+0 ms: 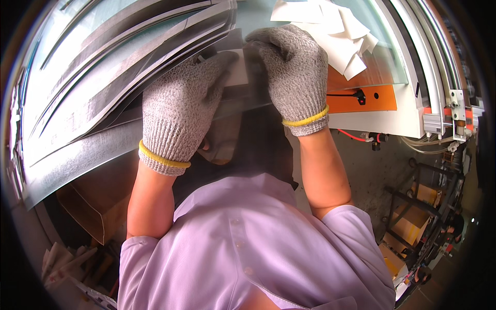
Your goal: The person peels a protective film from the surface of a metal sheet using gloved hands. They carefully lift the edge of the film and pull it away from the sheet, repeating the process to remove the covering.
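Reaching forward, gloved hands (178, 98) (299, 72) side by side

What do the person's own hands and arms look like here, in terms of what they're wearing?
The left hand and right hand wear matching mottled grey knit gloves, each with a yellow band around its ribbed cuff. The forearms are bare up to short, pale purple sleeves. No printed markings are visible on gloves or sleeves.

right hand (297, 72) with indistinct fingertips, grey sheets (181, 39) cut off above, lilac shirt (248, 232) cut off below
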`<state>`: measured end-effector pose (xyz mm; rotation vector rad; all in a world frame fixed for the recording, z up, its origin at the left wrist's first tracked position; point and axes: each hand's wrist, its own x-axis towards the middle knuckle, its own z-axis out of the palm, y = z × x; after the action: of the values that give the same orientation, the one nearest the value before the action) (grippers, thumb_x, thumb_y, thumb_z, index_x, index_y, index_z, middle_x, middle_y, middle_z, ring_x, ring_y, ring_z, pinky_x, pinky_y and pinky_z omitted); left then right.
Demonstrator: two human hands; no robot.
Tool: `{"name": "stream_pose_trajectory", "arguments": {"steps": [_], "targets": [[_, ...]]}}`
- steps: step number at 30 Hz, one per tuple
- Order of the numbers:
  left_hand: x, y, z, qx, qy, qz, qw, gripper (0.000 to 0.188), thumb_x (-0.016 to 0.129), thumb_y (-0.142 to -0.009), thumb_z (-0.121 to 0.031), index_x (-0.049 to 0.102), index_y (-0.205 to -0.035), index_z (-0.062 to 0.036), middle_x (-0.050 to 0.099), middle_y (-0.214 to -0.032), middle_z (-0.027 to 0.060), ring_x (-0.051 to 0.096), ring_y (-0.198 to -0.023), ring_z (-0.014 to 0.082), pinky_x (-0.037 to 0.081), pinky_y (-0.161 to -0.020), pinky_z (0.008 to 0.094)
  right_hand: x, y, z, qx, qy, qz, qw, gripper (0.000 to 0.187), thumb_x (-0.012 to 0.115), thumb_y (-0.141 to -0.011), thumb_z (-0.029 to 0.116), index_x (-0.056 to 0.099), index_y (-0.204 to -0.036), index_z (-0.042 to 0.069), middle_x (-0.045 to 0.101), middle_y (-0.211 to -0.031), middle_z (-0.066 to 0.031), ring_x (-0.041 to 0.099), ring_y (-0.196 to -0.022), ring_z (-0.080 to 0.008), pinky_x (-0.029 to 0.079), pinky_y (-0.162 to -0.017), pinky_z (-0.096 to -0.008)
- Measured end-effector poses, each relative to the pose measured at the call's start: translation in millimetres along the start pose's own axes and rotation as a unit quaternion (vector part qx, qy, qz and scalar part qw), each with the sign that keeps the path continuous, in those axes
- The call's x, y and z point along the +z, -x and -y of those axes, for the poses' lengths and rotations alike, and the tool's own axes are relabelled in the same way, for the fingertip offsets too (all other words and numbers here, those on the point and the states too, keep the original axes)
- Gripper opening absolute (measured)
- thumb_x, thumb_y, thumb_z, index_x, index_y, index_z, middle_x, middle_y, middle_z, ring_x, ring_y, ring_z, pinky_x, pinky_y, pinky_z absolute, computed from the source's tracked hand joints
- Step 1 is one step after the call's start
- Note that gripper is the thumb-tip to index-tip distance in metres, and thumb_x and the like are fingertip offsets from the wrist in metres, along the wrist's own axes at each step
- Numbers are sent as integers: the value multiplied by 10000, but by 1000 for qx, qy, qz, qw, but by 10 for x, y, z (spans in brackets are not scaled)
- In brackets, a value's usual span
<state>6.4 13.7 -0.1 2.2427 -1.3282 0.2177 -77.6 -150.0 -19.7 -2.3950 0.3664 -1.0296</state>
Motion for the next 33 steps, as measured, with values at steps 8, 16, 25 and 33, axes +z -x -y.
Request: {"name": "stream_pose_trajectory", "arguments": {"steps": [8, 16, 25, 33], "targets": [[-17, 20, -4, -2, 8, 3, 1000, 250, 681, -922, -125, 760, -1159, -127, 693, -1152, 115, 711, -921, 306, 570, -799, 374, -5, -1, 2, -15, -22, -10, 1000, 82, 696, -820, 22, 752, -880, 24, 704, -852, -150, 678, -818, -330, 539, -766, -416], [-7, 41, -2, -16, 31, 10, 999, 259, 673, -930, -134, 755, -1176, -137, 698, -1174, 129, 708, -937, 323, 565, -826, 376, 26, 94, 61, 29, -45, -46, 997, 105, 721, -799, 43, 752, -899, 33, 698, -860, -147, 682, -828, -343, 545, -746, -427], [-33, -46, -88, 28, -99, 56, 993, 323, 634, -962, -234, 687, -1275, -175, 656, -1190, 124, 690, -955, 330, 562, -802, 419, -18, 82, 24, 26, -57, -65, 996, 109, 691, -832, 5, 732, -933, 6, 703, -890, -155, 700, -861, -345, 555, -787, -416], [132, -66, 32, 91, -158, 3, 983, 336, 615, -961, -222, 667, -1289, -169, 633, -1152, 118, 685, -919, 325, 572, -763, 421, -110, 61, -66, 19, -30, -77, 996, 147, 683, -841, -8, 718, -982, 7, 700, -968, -166, 697, -888, -354, 556, -805, -411]]}}
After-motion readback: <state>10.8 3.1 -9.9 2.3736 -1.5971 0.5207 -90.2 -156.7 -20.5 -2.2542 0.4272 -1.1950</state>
